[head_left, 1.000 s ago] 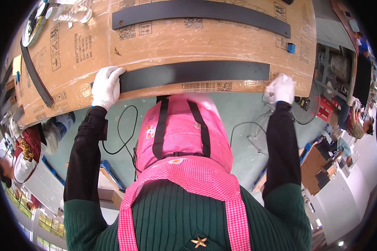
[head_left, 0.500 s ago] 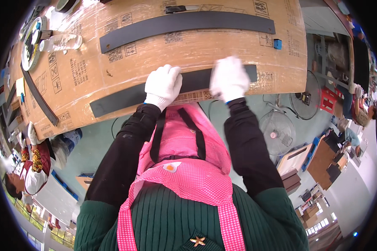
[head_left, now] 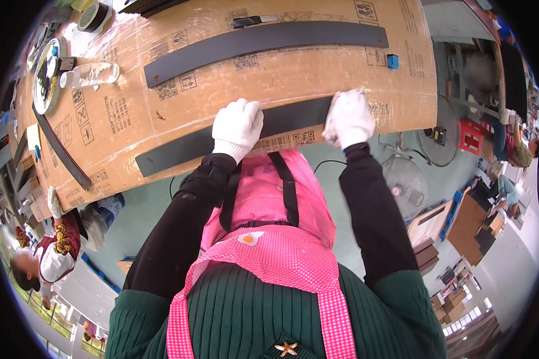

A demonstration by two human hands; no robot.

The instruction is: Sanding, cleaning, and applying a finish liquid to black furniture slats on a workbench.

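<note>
A long dark grey strip (head_left: pixel 293 116) lies along the near edge of a cardboard-covered table. My left hand (head_left: pixel 238 127), in a white knit glove, is closed and bears down on the strip near its middle; its fingertips are hidden beneath it. At the strip's right end is my right hand (head_left: pixel 349 118), also gloved and with fingers curled together. What those fingers hold, if anything, is hidden. A second, slightly curved dark grey strip (head_left: pixel 263 39) rests farther back, with a small hole near each end.
Beyond the far strip lies a box-cutter-like tool (head_left: pixel 254 21). A small blue block (head_left: pixel 392 61) sits at the right. A clear bottle (head_left: pixel 93 75), a round tray (head_left: pixel 48 75), a tape roll (head_left: pixel 94 17) and a narrow dark strip (head_left: pixel 60 149) occupy the left. Another person's gloved hand (head_left: pixel 54 202) touches the near-left corner.
My right hand has slid right along the near strip to its right end, its motion blur gone. My left hand stays on the strip. The whole view has shifted slightly.
</note>
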